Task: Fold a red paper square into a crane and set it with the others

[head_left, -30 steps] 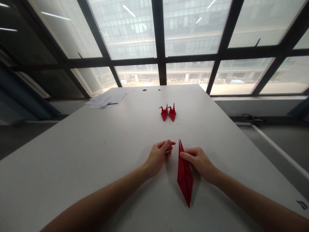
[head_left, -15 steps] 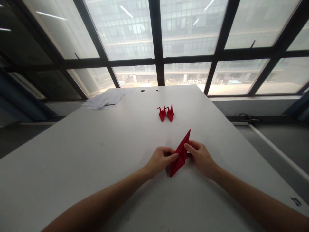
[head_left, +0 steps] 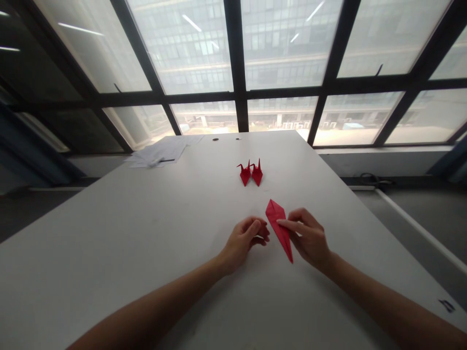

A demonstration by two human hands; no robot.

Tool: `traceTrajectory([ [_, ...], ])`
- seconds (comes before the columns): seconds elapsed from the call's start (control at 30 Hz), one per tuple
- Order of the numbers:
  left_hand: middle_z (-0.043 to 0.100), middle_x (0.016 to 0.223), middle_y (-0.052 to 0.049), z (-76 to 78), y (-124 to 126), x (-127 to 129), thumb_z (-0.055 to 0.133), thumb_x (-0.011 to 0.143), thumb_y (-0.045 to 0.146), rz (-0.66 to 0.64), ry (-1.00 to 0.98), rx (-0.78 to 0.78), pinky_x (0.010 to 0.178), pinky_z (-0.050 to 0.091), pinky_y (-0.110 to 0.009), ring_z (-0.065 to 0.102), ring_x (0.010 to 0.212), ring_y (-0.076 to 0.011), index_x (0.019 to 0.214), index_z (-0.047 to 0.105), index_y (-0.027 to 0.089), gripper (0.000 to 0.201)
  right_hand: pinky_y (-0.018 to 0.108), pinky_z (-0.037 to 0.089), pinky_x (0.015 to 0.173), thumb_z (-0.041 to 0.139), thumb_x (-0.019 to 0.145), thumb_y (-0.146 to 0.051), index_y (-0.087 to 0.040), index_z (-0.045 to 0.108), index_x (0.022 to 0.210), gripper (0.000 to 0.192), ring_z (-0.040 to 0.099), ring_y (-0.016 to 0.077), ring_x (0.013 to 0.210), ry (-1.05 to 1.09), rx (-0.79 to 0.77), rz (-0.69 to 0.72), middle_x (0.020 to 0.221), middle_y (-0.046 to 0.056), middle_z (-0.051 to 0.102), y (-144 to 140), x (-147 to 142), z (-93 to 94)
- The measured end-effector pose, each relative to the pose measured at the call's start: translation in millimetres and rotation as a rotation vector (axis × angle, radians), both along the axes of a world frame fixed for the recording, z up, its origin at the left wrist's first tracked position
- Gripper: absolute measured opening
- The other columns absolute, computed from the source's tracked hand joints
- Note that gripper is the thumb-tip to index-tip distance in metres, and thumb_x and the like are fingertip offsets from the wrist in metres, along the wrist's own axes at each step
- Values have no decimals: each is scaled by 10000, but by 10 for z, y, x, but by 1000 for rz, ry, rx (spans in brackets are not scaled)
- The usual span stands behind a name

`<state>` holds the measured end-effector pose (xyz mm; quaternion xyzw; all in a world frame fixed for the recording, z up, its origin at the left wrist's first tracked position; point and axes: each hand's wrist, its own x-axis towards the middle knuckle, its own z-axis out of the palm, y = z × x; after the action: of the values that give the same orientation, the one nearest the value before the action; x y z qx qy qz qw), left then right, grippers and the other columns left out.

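Left hand (head_left: 245, 240) rests low over the white table (head_left: 109, 243), its fingers curled loosely inward and gripping nothing; its fingertips sit just beside the folded red paper (head_left: 279, 227) without clearly touching it. That red paper is a long, narrow, pointed shape, folded into a slim kite form, lying slanted just right of the table's middle with its broader end pointing away from the person and its sharp tip pointing back toward them. Right hand (head_left: 308, 236) pinches the paper along its right edge, with the forefinger laid across the upper face and the thumb tucked beneath, so the sheet is held slightly raised from the surface. Farther off, beyond both hands, two small red paper cranes (head_left: 251, 172) stand side by side and touching. At the far left corner of the table lies a loose pile of white sheets (head_left: 158, 151). Behind the table rises a large dark-framed window (head_left: 237, 63).
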<state>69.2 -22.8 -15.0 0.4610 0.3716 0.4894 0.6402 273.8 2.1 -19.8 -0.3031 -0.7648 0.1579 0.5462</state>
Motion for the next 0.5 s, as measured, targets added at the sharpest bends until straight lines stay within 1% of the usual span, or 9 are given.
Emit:
traceTrajectory([
  [0.03, 631, 872, -65, -5, -1, 12, 654, 867, 492, -24, -34, -27, 719, 513, -303, 624, 779, -171, 975, 620, 142, 368, 307, 521, 698, 613, 900, -167, -278, 754, 1065, 244, 594, 166, 803, -68, 50, 37, 879, 54, 615, -2, 3, -19],
  [0.1, 642, 925, -64, -24, 5, 25, 739, 819, 415, -1, -35, -45, 764, 525, -305, 628, 830, -169, 1002, 622, 149, 344, 313, 536, 740, 581, 912, -132, -281, 736, 1107, 290, 610, 172, 852, -151, 105, 83, 924, 67, 637, -1, -18, -56],
  [0.17, 643, 923, -46, -49, 23, 20, 787, 779, 341, 71, -12, -30, 771, 529, -291, 623, 829, -152, 965, 619, 153, 313, 321, 541, 763, 541, 923, -114, -278, 733, 1101, 309, 619, 180, 899, -162, 98, 115, 962, 76, 652, 0, -63, -77],
  [0.2, 643, 916, -39, -59, 34, 13, 793, 771, 323, 110, -5, -19, 768, 531, -286, 622, 821, -146, 944, 615, 154, 300, 328, 542, 773, 534, 925, -119, -273, 733, 1090, 301, 623, 185, 914, -135, 62, 111, 978, 78, 658, 1, -89, -79],
  [0.27, 645, 896, -32, -68, 50, -1, 787, 772, 317, 162, 3, -2, 757, 539, -288, 627, 806, -144, 922, 610, 155, 283, 338, 545, 767, 556, 923, -172, -253, 719, 1091, 248, 632, 195, 916, -4, -105, 39, 999, 82, 671, 3, -139, -68],
  [0.33, 647, 876, -32, -64, 50, -6, 780, 774, 310, 164, 38, 12, 728, 545, -287, 633, 785, -148, 912, 608, 152, 272, 328, 548, 689, 606, 908, -277, -220, 688, 1134, 247, 647, 201, 851, 177, -384, -17, 976, 86, 687, 6, -179, -46],
  [0.4, 649, 861, -35, -55, 34, -2, 773, 778, 292, 136, 95, 45, 697, 545, -277, 637, 769, -151, 913, 606, 148, 259, 302, 521, 591, 645, 879, -373, -183, 683, 1130, 318, 637, 187, 737, 287, -666, 43, 906, 80, 703, 5, -210, -24],
  [0.43, 649, 855, -34, -53, 23, 2, 773, 776, 280, 125, 125, 68, 683, 542, -268, 637, 763, -150, 922, 605, 148, 259, 289, 497, 560, 662, 860, -396, -166, 702, 1087, 325, 615, 172, 678, 302, -767, 99, 853, 71, 704, 1, -225, -16],
  [0.5, 649, 853, -26, -61, 2, 11, 775, 772, 256, 123, 172, 118, 664, 533, -249, 638, 753, -144, 977, 598, 158, 288, 270, 450, 541, 695, 824, -393, -144, 740, 951, 283, 555, 137, 604, 304, -869, 181, 756, 49, 690, -14, -254, -9],
])
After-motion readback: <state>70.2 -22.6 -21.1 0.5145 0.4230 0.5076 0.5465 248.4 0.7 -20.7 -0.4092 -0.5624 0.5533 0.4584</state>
